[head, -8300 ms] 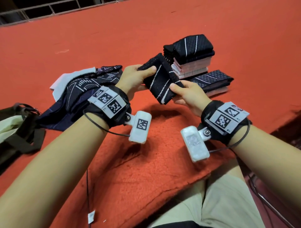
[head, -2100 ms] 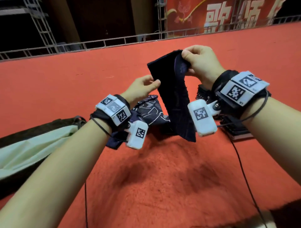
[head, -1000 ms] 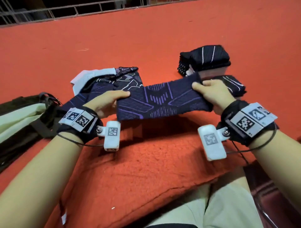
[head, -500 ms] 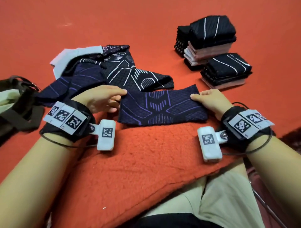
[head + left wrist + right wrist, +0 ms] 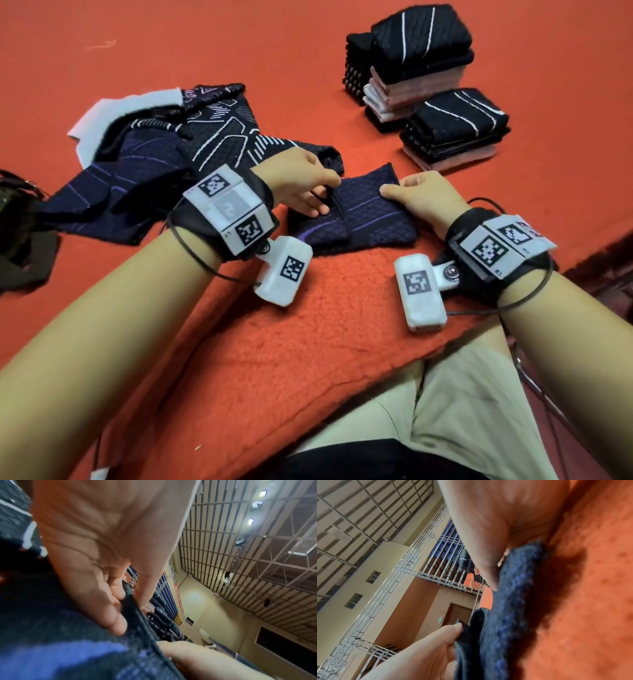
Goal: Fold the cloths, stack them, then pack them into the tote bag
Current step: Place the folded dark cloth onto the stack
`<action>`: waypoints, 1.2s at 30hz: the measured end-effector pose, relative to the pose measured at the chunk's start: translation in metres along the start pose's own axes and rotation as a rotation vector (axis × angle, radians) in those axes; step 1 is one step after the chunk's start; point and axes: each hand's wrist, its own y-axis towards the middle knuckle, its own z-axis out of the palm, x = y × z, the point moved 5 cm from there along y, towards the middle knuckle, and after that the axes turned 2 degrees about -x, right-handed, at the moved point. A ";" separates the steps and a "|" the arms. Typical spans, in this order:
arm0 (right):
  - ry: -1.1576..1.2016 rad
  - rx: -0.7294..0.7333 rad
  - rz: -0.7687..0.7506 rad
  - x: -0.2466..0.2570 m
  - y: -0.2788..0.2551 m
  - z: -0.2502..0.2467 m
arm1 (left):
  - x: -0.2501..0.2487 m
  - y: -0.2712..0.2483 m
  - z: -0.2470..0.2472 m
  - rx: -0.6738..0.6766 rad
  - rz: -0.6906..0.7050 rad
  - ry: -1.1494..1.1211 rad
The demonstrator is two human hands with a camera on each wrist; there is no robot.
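Head view: a person seated at a table (image 5: 342,342) covered in red fleece folds a navy cloth (image 5: 373,219) patterned with purple lines. The left hand (image 5: 301,185) pinches the cloth's left edge between thumb and fingers and carries it over toward the right, while the right hand (image 5: 421,195) grips the opposite edge, thumb on top, anchoring it against the table. The left wrist view shows that pinch closely, fingertips (image 5: 116,623) curled round a dark hem; the right wrist view shows the right thumb (image 5: 488,572) pressing the cloth onto the fleece with the left hand arriving from below.

To the left lies a heap of unfolded cloths (image 5: 164,164), with a white one (image 5: 123,113) under its far edge. Two stacks of folded cloths stand beyond the hands: a tall stack (image 5: 411,58) and, just beside it and nearer, a short stack (image 5: 452,130). A dark bag (image 5: 20,233) sits partly in frame at the left edge.

The fold appears about halfway over. Done well, the moving edge should land square on the anchored one, corners matched, before a flat palm presses the crease. The fleece likely grips the fabric, so lifting rather than dragging should avoid bunching underneath. Matching the footprint of the stacked cloths would keep the pile steady.
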 end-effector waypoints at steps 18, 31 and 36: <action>0.020 0.084 0.064 0.014 -0.019 -0.001 | 0.018 -0.009 0.013 0.097 0.207 0.889; -0.035 0.207 -0.015 0.090 -0.053 0.034 | 0.025 -0.009 0.009 0.206 0.314 0.390; -0.066 0.281 -0.016 0.098 -0.063 0.059 | 0.038 -0.004 -0.017 0.139 0.144 -0.486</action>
